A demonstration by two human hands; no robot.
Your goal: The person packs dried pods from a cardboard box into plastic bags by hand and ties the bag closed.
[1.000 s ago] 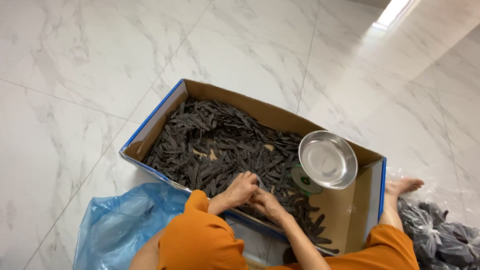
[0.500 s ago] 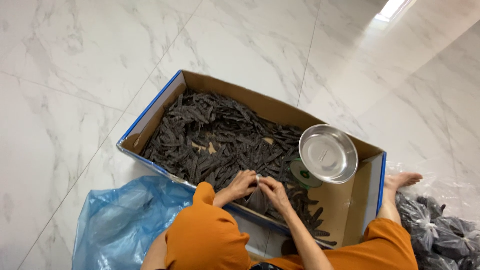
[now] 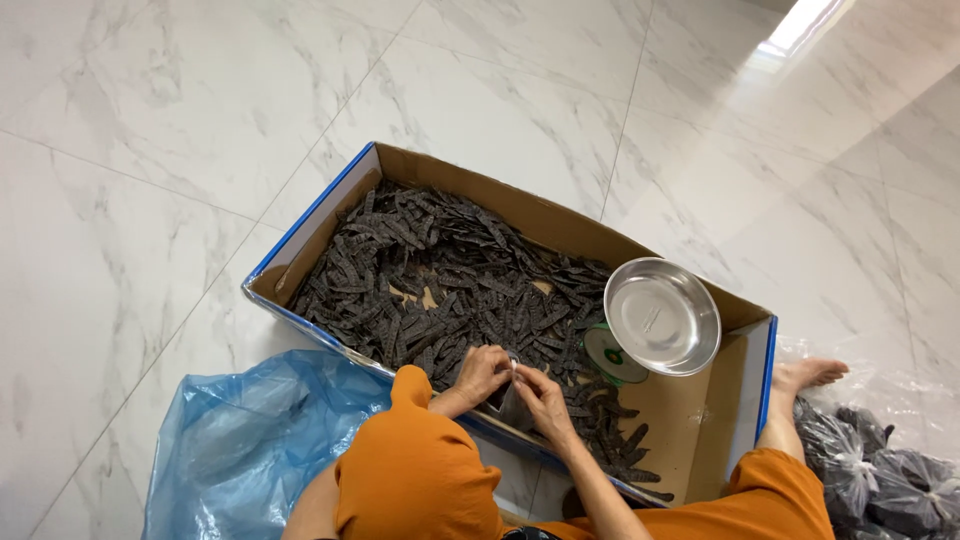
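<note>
A shallow cardboard box with blue edges lies on the floor, filled with several flat dark strips. My left hand and my right hand meet over the box's near edge, fingers pinched together on a small clear bag that hangs between them. What the bag contains is hard to tell. A round steel pan sits on a green-and-white scale in the right half of the box.
A crumpled blue plastic bag lies at the lower left beside my orange-clad knee. Tied clear bags of dark pieces sit at the lower right by my bare foot. White marble tiles surround the box.
My hands have lifted from the dark strips and come together at the box's near edge. The small clear bag now shows between them. The view has shifted slightly.
</note>
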